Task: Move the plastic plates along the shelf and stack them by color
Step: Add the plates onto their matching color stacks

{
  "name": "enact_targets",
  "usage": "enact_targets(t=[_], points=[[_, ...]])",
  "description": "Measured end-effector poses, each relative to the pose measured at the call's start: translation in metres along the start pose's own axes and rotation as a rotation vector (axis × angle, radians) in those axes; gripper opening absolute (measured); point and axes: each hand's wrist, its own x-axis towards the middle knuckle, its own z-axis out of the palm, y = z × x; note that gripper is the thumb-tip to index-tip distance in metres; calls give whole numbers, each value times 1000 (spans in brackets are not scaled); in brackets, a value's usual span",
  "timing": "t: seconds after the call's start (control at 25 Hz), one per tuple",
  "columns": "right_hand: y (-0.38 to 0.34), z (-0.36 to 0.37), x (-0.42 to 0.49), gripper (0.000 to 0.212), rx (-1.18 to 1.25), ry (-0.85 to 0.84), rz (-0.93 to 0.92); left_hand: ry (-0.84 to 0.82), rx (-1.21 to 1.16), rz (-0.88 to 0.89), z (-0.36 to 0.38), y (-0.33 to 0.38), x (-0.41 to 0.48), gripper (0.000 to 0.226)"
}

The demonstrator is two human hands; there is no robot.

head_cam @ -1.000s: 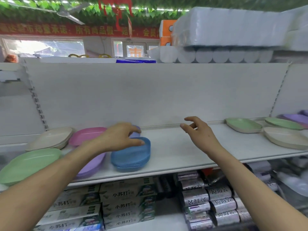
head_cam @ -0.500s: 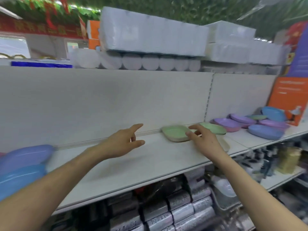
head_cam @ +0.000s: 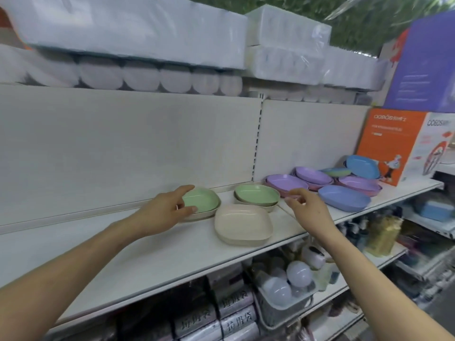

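Observation:
Plastic plates lie on a white shelf [head_cam: 152, 252]. My left hand [head_cam: 162, 212] reaches a green plate [head_cam: 203, 199] that rests on a beige one; thumb and fingers touch its left rim, fingers apart. A second green plate [head_cam: 257, 194] sits on another beige plate to its right. A single beige plate [head_cam: 243, 223] lies nearer the front edge. My right hand [head_cam: 307, 209] hovers open in front of a purple plate [head_cam: 285, 182]. Further right are more purple plates [head_cam: 314, 174], a blue plate [head_cam: 343, 198] and a tilted blue plate [head_cam: 362, 166].
An orange and white box [head_cam: 394, 143] stands at the shelf's right end. Wrapped paper rolls [head_cam: 138, 75] fill the shelf above. Below are a basket of light bulbs [head_cam: 285, 289] and dark packets [head_cam: 221, 318]. The left stretch of the shelf holds nothing.
The view has swung right along the shelf, away from the blue stack on the left. Both hands have moved right; my left hand now touches the green plate, my right hand is by the purple plates.

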Motion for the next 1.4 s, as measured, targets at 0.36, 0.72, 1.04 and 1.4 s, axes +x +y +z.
enact_targets(t=[0.36, 0.72, 1.04, 1.4], points=[[38, 21, 60, 33, -31, -143, -61, 196, 92, -127, 24, 15, 38, 42], [27, 44, 87, 51, -190, -282, -34, 208, 213, -372, 13, -16, 27, 47], [22, 35, 92, 50, -395, -228, -177, 164, 143, -478, 21, -13, 34, 50], [32, 27, 97, 49, -335, -140, -237, 172, 139, -508, 18, -14, 38, 47]])
